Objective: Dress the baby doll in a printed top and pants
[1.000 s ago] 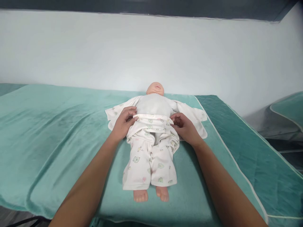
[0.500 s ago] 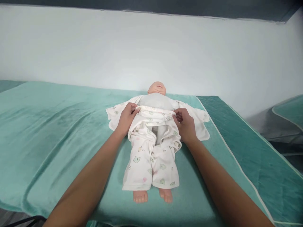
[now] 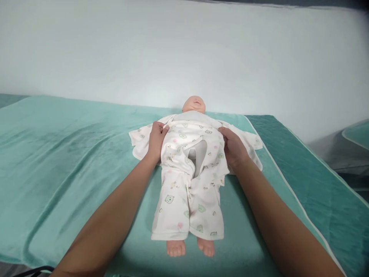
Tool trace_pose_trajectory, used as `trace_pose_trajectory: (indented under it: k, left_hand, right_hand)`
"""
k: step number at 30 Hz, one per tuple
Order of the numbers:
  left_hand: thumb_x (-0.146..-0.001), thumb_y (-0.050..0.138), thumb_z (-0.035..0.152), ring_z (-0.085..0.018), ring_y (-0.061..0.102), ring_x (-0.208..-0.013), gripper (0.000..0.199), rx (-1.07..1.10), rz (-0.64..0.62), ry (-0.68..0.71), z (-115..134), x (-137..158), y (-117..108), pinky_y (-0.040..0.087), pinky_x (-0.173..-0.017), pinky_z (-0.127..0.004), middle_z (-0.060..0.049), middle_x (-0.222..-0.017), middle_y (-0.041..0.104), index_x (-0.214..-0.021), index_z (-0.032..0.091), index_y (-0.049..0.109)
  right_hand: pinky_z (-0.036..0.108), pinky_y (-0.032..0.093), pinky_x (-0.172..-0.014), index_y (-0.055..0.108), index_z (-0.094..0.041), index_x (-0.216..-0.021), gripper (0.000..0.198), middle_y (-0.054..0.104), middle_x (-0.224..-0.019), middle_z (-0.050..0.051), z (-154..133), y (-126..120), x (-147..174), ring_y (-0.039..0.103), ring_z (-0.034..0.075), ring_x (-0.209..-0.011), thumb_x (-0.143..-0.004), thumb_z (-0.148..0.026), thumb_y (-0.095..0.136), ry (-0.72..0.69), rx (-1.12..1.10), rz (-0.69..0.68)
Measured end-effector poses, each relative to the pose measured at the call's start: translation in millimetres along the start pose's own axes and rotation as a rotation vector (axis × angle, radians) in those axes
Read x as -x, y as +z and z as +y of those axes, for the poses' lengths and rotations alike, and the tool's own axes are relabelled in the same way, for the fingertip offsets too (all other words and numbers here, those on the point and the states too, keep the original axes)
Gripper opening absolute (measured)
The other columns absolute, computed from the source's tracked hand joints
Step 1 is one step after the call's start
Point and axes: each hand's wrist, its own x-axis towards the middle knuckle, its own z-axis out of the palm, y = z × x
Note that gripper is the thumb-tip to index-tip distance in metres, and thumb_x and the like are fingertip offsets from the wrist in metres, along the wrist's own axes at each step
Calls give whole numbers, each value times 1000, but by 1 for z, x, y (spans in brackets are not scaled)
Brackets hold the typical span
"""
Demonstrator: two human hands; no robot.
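A baby doll lies on its back, its head toward the wall and its bare feet toward me. White baby pants with green animal prints cover its legs and reach up over the belly; an opening at the crotch shows grey beneath. My left hand pinches the waistband at the left side, thumb on top. At the right side my right hand grips the waistband, its fingers partly hidden by the cloth. A white printed baby shirt lies spread open under the doll's torso.
A light green cloth with folds at the left covers the table. Darker green fabric shows along the right side. Behind the doll's head stands a white wall. Another green-covered surface is at the far right.
Both hands have pulled the waistband higher up the doll's torso, and the bunched pants have spread flatter. The crotch opening shows more fully. The camera view has tilted slightly down.
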Motion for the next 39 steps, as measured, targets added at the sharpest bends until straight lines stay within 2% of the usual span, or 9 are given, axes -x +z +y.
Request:
trace_pose_trajectory:
  k: [4, 6, 11, 15, 18, 24, 30, 33, 39]
  left_hand:
    - [-85, 57, 35, -18, 50, -77, 13, -141, -132, 45, -1, 6, -7, 38, -72, -30, 1, -77, 56, -86, 23, 50]
    - [-80, 57, 31, -18, 51, -79, 11, -128, -210, 33, 0, 10, -12, 39, -72, -30, 1, -79, 58, -86, 23, 52]
    - [-72, 57, 28, -15, 48, -72, 11, 28, -357, -129, 6, 16, -19, 38, -65, -27, 1, -78, 58, -78, 20, 54]
    - [-69, 67, 30, -14, 53, -71, 21, 187, -430, -329, 16, 20, -18, 42, -62, -26, -1, -81, 60, -82, 19, 56]
    - [-67, 73, 33, -16, 60, -77, 31, 244, -428, -398, 22, 23, -17, 47, -66, -27, -4, -91, 65, -90, 20, 57]
    - [-70, 74, 37, -24, 67, -90, 38, 321, -514, -357, 26, 26, -18, 54, -73, -32, -9, -100, 73, -103, 20, 67]
    - [-72, 74, 35, -25, 68, -79, 28, 387, -486, -364, 28, 29, -15, 53, -66, -34, -9, -88, 76, -96, 20, 74]
    - [-71, 76, 33, -24, 69, -78, 26, 410, -483, -375, 27, 29, -12, 53, -67, -34, -7, -85, 75, -93, 20, 74]
    - [-70, 77, 34, -23, 69, -80, 28, 459, -386, -353, 27, 29, -8, 53, -71, -34, -6, -85, 74, -92, 19, 73]
  right_hand:
    - [25, 39, -50, 59, -22, -71, 22, 54, -63, -3, 1, -1, 4, 45, 11, -57, -68, -35, 77, 111, -85, 31]
    - [24, 39, -50, 61, -21, -74, 25, 57, -64, -4, 0, -3, 8, 46, 10, -57, -68, -37, 80, 122, -55, -11]
    - [22, 41, -53, 63, -22, -87, 32, 60, -67, -5, -10, -20, 19, 51, 9, -57, -68, -36, 85, 195, -3, -276]
    - [22, 46, -60, 64, -21, -89, 36, 66, -78, -2, -18, -32, 20, 59, 11, -66, -64, -31, 88, 260, 55, -376]
    - [23, 50, -64, 62, -20, -86, 38, 68, -79, -1, -18, -34, 17, 62, 13, -70, -59, -25, 89, 306, 80, -337]
    - [24, 46, -48, 58, -21, -80, 30, 63, -66, -2, -9, -26, 16, 57, 12, -55, -62, -23, 82, 332, 148, -143]
    - [27, 46, -48, 60, -22, -69, 20, 62, -57, -3, -7, -22, 19, 57, 17, -58, -60, -16, 78, 214, 286, -179]
    - [28, 48, -50, 64, -23, -72, 21, 64, -58, -3, -7, -19, 20, 60, 19, -62, -59, -14, 78, 176, 226, -211]
    - [35, 54, -63, 69, -24, -86, 28, 73, -76, 1, -8, -6, 28, 68, 24, -78, -60, -17, 77, 214, 20, -237]
